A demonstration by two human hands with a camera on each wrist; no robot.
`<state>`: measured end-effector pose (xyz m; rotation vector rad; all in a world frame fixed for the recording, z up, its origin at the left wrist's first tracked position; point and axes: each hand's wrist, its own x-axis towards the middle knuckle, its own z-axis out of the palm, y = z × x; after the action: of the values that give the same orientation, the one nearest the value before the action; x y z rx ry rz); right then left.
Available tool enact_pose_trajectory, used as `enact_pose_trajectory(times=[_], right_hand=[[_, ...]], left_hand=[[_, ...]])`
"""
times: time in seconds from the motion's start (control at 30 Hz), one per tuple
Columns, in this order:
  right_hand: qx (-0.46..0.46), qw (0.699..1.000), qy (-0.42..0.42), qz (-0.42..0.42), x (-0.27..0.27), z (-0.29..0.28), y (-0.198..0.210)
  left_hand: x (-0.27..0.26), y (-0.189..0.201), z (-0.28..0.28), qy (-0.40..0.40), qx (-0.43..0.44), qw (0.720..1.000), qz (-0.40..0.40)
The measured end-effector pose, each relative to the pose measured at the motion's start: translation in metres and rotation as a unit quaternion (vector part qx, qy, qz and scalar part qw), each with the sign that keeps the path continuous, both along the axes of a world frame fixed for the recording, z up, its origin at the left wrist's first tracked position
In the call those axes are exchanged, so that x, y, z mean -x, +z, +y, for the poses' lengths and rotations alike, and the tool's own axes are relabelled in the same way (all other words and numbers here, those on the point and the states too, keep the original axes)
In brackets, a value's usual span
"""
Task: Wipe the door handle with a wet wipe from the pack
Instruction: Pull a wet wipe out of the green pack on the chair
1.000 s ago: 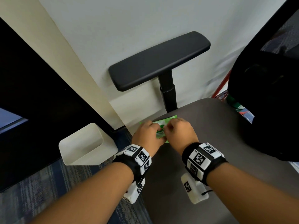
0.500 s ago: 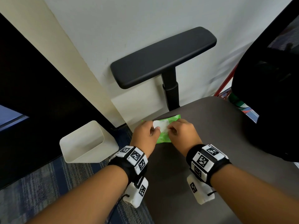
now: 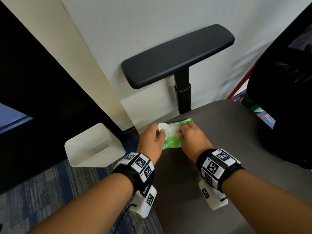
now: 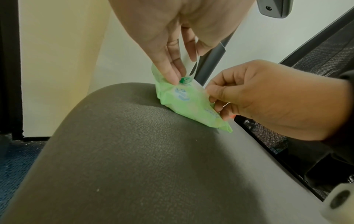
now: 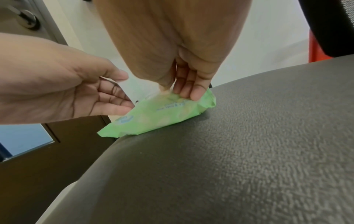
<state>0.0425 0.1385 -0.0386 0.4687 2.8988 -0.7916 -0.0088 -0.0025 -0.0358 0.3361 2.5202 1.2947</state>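
One green wipe pack [image 3: 172, 138] lies on the chair seat [image 3: 219, 149] between two hands. The left hand [image 3: 152, 137] pinches its one white flap [image 3: 163, 127]; the right hand [image 3: 190, 135] pinches the pack's top.

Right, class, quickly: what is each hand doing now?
Left hand: pinches the peeled-back white flap of the green pack.
Right hand: pinches at the pack's opening.

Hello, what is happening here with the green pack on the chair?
A person is opening a wet wipe pack that lies at the edge of a chair seat. The left hand holds the peeled white flap up, and the right hand pinches at the opening. No wipe is clearly out yet. The door handle is untouched.
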Motion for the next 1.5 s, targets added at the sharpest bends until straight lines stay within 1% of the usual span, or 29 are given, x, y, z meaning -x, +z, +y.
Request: enact_pose_trajectory(times=[0.13, 0.33, 0.53, 0.67, 0.77, 0.83, 0.93, 1.13, 1.3, 1.4, 1.5], right_hand=[[0.004, 1.000, 0.009, 0.012, -0.002, -0.002, 0.005], [-0.002, 0.997, 0.038, 0.061, -0.008, -0.005, 0.010], [-0.016, 0.998, 0.037, 0.053, -0.011, -0.003, 0.022], [0.024, 0.997, 0.016, 0.078, -0.014, -0.003, 0.024], [0.057, 0.996, 0.013, 0.069, -0.019, -0.003, 0.023], [0.045, 0.997, 0.022, 0.067, -0.019, -0.001, 0.021], [0.029, 0.995, 0.019, 0.090, -0.016, 0.000, 0.017], [0.054, 0.995, 0.003, 0.089, -0.017, 0.003, 0.019], [0.080, 0.994, -0.005, 0.072, -0.016, 0.002, 0.022], [0.092, 0.992, -0.008, 0.089, -0.015, 0.002, 0.025], [0.118, 0.987, -0.036, 0.101, -0.015, 0.003, 0.026]], left_hand=[[-0.001, -0.002, 0.001, -0.004, -0.004, 1.000, 0.011], [-0.004, -0.004, 0.001, -0.007, -0.009, 1.000, 0.015], [-0.005, -0.004, 0.002, -0.020, -0.005, 0.999, 0.029], [-0.006, -0.005, 0.002, -0.024, -0.005, 0.999, 0.031], [-0.005, -0.007, 0.001, -0.026, -0.006, 0.999, 0.035], [-0.005, -0.008, 0.001, -0.026, -0.004, 0.999, 0.037], [-0.005, -0.008, 0.001, -0.024, -0.004, 0.999, 0.035], [-0.005, -0.007, 0.001, -0.032, -0.009, 0.999, 0.043], [-0.005, -0.005, 0.002, -0.036, -0.010, 0.998, 0.053], [-0.004, -0.006, 0.002, -0.033, -0.011, 0.998, 0.055], [-0.003, -0.009, 0.002, -0.029, -0.009, 0.998, 0.057]])
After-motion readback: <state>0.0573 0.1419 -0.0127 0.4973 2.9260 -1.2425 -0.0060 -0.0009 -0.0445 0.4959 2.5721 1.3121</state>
